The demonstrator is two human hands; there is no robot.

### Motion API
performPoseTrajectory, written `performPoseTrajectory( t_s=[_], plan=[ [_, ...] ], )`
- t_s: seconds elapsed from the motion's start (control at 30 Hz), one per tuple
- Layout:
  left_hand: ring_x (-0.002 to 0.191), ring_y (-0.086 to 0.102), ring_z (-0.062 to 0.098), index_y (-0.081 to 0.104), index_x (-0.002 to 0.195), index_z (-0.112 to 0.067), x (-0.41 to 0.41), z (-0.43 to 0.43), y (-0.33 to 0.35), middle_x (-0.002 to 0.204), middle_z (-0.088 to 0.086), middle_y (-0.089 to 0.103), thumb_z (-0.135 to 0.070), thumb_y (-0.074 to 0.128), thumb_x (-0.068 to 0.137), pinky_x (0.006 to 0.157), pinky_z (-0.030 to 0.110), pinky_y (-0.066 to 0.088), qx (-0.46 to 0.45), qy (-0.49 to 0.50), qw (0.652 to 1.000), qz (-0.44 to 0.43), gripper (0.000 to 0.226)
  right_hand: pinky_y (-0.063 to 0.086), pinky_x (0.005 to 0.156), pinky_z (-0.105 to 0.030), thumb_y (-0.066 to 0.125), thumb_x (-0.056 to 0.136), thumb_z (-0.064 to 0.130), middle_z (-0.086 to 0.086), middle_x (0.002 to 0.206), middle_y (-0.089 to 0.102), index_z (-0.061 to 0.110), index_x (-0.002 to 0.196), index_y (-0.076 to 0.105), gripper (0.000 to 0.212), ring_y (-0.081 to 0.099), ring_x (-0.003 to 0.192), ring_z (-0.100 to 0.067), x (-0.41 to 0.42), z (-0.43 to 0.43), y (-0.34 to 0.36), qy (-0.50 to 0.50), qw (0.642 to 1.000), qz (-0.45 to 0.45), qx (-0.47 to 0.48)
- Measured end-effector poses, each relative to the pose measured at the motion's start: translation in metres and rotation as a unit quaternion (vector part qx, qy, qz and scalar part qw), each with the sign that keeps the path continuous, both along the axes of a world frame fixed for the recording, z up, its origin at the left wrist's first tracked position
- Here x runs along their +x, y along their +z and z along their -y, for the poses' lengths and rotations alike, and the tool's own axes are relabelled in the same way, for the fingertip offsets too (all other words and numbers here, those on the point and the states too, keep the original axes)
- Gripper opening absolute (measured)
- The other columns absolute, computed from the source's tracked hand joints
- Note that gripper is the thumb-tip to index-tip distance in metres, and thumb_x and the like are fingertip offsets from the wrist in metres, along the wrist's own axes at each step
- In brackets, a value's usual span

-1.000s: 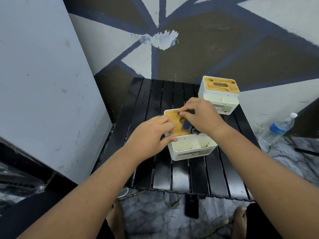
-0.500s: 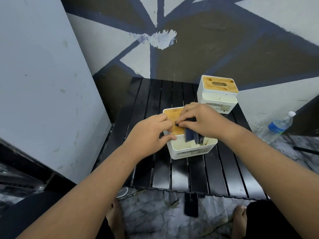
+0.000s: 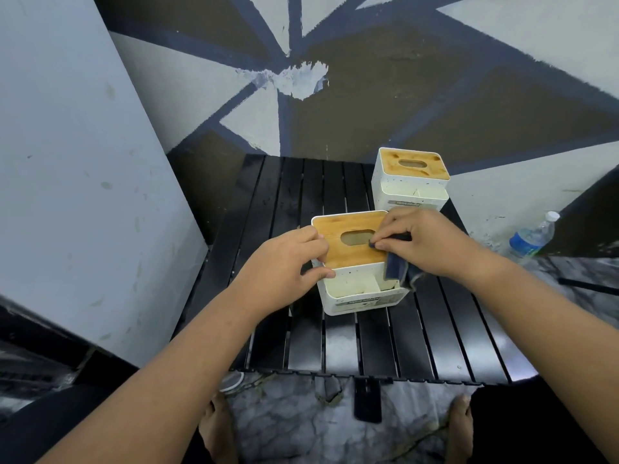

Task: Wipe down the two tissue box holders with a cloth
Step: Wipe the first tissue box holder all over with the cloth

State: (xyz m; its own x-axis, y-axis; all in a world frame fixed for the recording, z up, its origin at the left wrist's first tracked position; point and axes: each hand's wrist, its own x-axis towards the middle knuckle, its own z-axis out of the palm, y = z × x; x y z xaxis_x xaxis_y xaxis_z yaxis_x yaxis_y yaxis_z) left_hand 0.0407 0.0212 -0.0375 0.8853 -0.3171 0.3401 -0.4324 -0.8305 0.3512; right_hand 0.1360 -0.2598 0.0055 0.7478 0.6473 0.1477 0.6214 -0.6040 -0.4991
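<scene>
The grip of my right hand (image 3: 432, 242) was closed in a pinch on the dark blue cloth (image 3: 397, 271). Thumb and fingertips pressed a fold of it to the right edge of the wooden lid (image 3: 338, 252) of the near tissue box holder (image 3: 358, 299), and the rest hung down over the holder's right wall. My left hand (image 3: 284, 262) gripped the same holder, with fingers curled over the lid's left edge and the thumb set against the front ledge. I judged this a brace, so the light box would not slide under the wiping strokes.

The near holder stood upright at the middle of the black slatted surface (image 3: 335, 339), its open front compartments facing me. The cloth's tip lay just beside the lid's oval slot; through the wide lens I could not tell whether it touched the rim.

The far tissue box holder (image 3: 410, 182) waited behind and to the right, near but apart. Its lid looked blotchy and, by my reading, was still to be wiped. The near holder stood partly in front of it, so the reach would pass over or around that.

A water bottle (image 3: 531, 239) stood on the marbled floor to the right, well clear. A grey panel (image 3: 83, 162) leaned at the left.
</scene>
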Motion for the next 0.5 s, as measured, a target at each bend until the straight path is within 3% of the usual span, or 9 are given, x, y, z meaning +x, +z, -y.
performPoseTrajectory(
  t_s=[0.2, 0.33, 0.5],
  plan=[
    [0.112, 0.068, 0.013, 0.067, 0.094, -0.027, 0.000, 0.002, -0.002, 0.108, -0.016, 0.061, -0.046, 0.079, 0.092, 0.083, 0.037, 0.058, -0.013, 0.000, 1.000, 0.010, 0.022, 0.052, 0.097, -0.031, 0.079, 0.098, 0.020, 0.017, 0.100, 0.071, 0.025, 0.107, 0.087, 0.013, 0.062, 0.102, -0.006, -0.021, -0.042, -0.018, 0.033, 0.997, 0.044, 0.044],
    [0.111, 0.069, 0.015, 0.067, 0.094, -0.026, 0.000, 0.002, -0.001, 0.107, -0.015, 0.060, -0.046, 0.078, 0.092, 0.081, 0.037, 0.057, -0.013, -0.003, 1.000, 0.012, 0.023, 0.055, 0.095, -0.041, 0.076, 0.099, 0.020, 0.012, 0.098, 0.070, 0.025, 0.106, 0.087, 0.013, 0.063, 0.099, -0.013, -0.007, -0.054, -0.019, -0.021, 0.996, 0.056, 0.065],
    [0.104, 0.069, 0.015, 0.068, 0.092, -0.026, 0.000, 0.000, 0.000, 0.105, -0.013, 0.063, -0.052, 0.072, 0.090, 0.076, 0.039, 0.058, -0.015, -0.001, 1.000, 0.019, 0.026, 0.054, 0.095, -0.042, 0.074, 0.101, 0.021, 0.012, 0.100, 0.069, 0.024, 0.109, 0.086, 0.014, 0.060, 0.101, -0.013, -0.003, -0.062, -0.021, -0.015, 0.996, 0.062, 0.062]
  ],
)
